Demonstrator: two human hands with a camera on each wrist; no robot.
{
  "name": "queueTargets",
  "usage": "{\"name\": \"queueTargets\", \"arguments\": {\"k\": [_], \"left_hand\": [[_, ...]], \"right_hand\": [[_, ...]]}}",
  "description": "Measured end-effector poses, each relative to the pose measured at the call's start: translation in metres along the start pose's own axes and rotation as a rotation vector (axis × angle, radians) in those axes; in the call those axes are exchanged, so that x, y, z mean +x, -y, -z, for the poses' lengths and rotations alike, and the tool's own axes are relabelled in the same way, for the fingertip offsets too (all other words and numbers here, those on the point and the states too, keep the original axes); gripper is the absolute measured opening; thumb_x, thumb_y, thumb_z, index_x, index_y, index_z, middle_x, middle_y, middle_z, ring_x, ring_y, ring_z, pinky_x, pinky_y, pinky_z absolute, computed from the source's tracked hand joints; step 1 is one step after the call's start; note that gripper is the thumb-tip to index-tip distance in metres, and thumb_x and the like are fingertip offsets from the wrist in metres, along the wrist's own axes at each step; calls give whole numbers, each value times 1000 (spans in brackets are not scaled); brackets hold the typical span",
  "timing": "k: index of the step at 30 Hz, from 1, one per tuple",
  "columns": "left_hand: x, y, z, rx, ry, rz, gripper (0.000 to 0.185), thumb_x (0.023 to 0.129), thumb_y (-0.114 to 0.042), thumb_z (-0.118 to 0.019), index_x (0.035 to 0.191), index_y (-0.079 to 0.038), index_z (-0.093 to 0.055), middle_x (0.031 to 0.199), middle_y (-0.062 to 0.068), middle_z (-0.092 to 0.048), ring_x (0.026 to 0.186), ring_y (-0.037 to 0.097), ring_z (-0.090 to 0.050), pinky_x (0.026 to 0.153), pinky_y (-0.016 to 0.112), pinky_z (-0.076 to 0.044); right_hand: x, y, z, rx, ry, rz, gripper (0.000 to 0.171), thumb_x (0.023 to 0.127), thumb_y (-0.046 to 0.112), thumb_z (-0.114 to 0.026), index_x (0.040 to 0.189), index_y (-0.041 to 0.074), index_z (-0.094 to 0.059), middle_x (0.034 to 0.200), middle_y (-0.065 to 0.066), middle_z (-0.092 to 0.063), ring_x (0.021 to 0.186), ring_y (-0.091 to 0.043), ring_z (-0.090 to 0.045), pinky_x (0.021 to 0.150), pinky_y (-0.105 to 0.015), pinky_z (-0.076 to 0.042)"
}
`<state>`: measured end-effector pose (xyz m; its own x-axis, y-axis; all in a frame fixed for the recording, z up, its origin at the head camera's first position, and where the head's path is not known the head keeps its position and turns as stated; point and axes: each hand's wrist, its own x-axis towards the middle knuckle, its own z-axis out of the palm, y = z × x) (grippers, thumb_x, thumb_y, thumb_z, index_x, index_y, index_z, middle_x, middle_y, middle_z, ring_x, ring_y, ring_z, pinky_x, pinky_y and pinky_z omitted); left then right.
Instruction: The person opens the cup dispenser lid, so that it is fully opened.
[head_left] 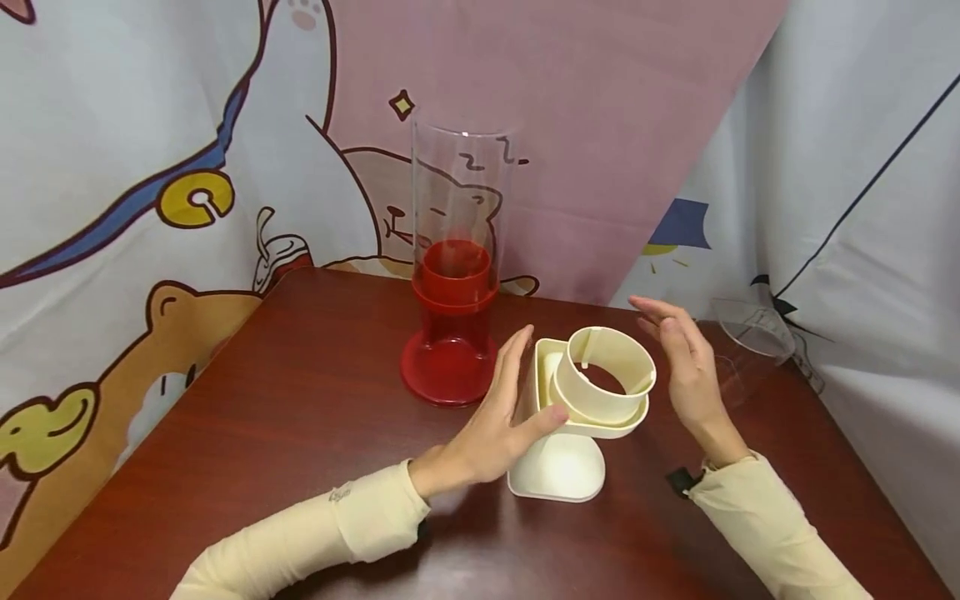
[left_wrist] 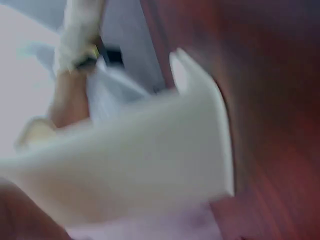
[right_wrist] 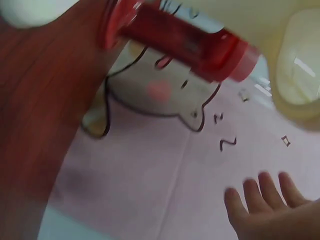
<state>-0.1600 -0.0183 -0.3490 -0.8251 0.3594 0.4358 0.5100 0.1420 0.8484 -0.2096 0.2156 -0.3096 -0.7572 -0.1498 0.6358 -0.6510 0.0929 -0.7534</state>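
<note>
A cream plastic stand point(head_left: 558, 468) with a D-shaped tray top and a round collar point(head_left: 592, 398) rises from the table in front of me. My left hand point(head_left: 487, 429) lies along its left side with straight fingers, the thumb reaching across to the front rim. To the right of the collar, my right hand point(head_left: 690, 379) is held up, fingers extended and apart from it. The left wrist view is blurred and filled by the stand's flat side wall point(left_wrist: 135, 165). In the right wrist view, the loosely spread right fingers point(right_wrist: 265, 195) appear below the collar's edge.
Behind the stand is a red base point(head_left: 450, 379) carrying a tall clear cylinder point(head_left: 461, 192). Another clear plastic piece point(head_left: 750, 333) is at the table's right back, near a black cord. Printed cloth point(head_left: 600, 125) hangs around the brown table point(head_left: 315, 400).
</note>
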Motion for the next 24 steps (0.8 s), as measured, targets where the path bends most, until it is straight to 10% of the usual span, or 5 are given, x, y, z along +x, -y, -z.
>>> {"name": "queueTargets", "arguments": {"k": [6,12,17,24], "left_hand": [[-28,-27,-16,-94,-30,97,67,93,-39,-42,143,-29,1,149,-13,1,137,5,-3,111,44,-12],[-24,-25,-27,-154,-10,111,56,98,-33,-28,144,-28,3,150,-12,2,137,6,-2,112,43,-10],[-10,-17,-34,-282,-101,107,47,99,-30,-25,143,-26,-10,148,-11,-13,136,7,-13,112,39,-13],[19,6,-30,-370,-124,57,40,98,-21,-25,137,-17,-33,138,-3,-40,127,10,-35,108,26,-25]], "right_hand": [[3,0,-12,201,276,-127,52,100,24,-12,131,-12,-33,134,-25,-39,123,-24,-43,98,-24,-39],[-7,-1,-21,340,386,-260,59,99,29,-2,132,-9,-33,135,-9,-45,124,-15,-42,100,-22,-34],[-22,-2,-26,486,164,-316,50,99,34,-16,120,7,-52,114,0,-60,107,-11,-55,92,-23,-43],[-38,6,-40,396,-223,-404,44,95,43,-28,115,11,-51,102,4,-58,96,-6,-55,84,-21,-44]]}}
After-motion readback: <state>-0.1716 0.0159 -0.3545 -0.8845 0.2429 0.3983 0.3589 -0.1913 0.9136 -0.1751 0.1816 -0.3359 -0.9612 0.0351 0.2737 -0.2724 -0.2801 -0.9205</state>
